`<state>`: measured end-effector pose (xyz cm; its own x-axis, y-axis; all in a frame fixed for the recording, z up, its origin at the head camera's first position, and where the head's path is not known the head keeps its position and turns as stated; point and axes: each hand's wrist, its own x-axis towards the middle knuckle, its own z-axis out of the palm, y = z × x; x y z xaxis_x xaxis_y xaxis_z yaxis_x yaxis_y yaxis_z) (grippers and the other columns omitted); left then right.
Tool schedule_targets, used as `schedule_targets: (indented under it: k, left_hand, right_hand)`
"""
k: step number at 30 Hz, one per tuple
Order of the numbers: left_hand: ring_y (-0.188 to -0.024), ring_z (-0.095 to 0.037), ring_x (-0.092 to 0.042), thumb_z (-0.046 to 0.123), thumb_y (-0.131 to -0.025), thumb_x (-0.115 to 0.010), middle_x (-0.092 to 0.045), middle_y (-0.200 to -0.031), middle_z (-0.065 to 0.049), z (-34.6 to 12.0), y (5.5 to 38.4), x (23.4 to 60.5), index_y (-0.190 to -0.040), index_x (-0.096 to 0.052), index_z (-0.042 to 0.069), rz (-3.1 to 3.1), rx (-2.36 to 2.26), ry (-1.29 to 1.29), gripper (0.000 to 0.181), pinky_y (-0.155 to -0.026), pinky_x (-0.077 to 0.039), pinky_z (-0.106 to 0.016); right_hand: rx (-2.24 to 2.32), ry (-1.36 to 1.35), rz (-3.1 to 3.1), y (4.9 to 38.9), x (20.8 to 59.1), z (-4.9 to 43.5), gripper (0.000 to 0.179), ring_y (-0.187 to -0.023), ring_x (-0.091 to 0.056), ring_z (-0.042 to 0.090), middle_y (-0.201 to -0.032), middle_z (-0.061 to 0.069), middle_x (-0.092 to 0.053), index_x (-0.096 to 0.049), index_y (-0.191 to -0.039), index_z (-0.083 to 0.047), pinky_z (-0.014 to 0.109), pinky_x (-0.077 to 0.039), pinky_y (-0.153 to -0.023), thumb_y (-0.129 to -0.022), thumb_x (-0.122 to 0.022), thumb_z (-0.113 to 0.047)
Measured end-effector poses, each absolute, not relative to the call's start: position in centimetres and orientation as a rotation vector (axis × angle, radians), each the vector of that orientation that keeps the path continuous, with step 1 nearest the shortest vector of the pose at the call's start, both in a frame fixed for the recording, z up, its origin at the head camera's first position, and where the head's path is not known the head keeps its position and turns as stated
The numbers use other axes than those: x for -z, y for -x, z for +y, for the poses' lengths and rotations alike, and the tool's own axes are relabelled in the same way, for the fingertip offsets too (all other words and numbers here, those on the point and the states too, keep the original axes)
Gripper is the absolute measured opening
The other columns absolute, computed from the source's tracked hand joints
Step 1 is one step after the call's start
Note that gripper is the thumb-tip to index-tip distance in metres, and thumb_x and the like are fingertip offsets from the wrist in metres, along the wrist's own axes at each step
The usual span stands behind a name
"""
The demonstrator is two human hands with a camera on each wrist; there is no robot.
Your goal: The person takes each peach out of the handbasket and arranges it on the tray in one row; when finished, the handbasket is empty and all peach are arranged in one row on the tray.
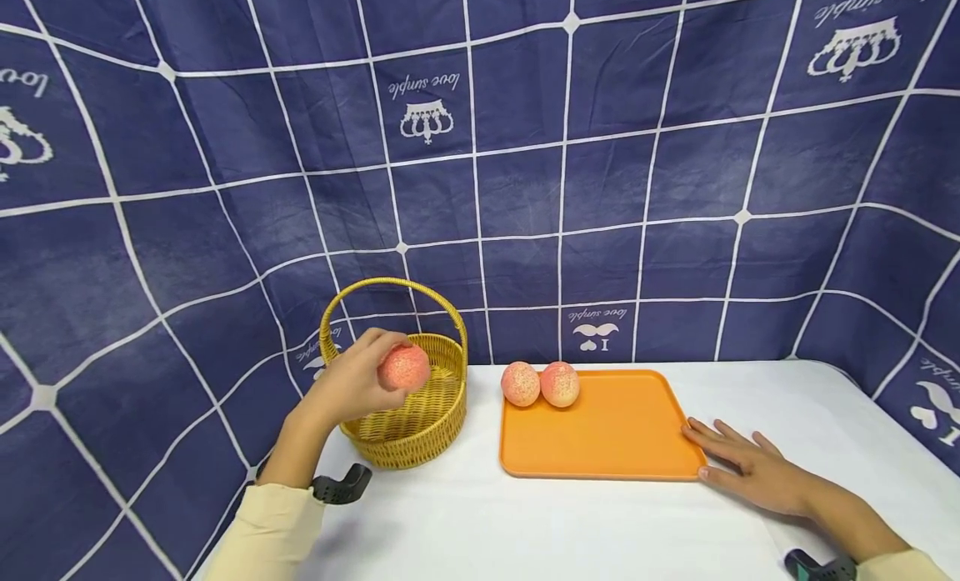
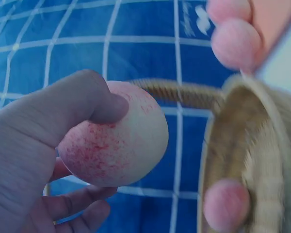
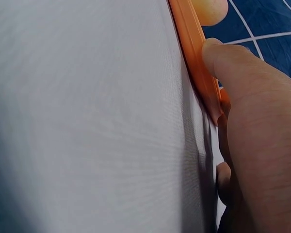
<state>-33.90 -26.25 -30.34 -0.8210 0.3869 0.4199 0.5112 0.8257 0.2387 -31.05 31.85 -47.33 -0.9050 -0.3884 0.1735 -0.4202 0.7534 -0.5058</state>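
A pink-and-cream peach (image 1: 405,369) is gripped in my left hand (image 1: 360,379), over the left part of the wicker basket (image 1: 420,448). In the left wrist view the thumb presses on the near side of this peach (image 2: 136,145), with other fingers behind and below it. Another peach (image 2: 226,205) lies inside the basket in that view; in the head view my left hand hides it. My right hand (image 1: 757,473) lies with fingers spread at the right edge of the orange tray (image 1: 615,439), thumb touching its rim in the right wrist view.
Two more peaches (image 1: 540,384) sit side by side at the tray's back left corner. The basket's tall arched handle (image 1: 390,281) rises above its opening. A white cloth (image 1: 480,523) covers the table, and a blue checked curtain (image 1: 517,189) hangs behind.
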Motion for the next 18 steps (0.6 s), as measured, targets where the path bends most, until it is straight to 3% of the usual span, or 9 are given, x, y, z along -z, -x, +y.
schedule_targets:
  k: [18]
  left_hand:
    - [-0.089,-0.014,-0.058,0.037,-0.071,-0.083,-0.052,-0.122,0.007,-13.8,37.1,26.4,-0.129,-0.059,0.032,-2.578,0.461,0.984,0.063,-0.073,-0.052,-0.034]
  right_hand:
    - [-0.871,-0.68,-2.866,30.9,47.3,31.9,0.056,-0.141,-0.024,0.056,-0.156,0.014,-0.041,-0.053,-0.149,-0.024,0.072,0.009,-0.108,-0.098,-0.064,-0.042]
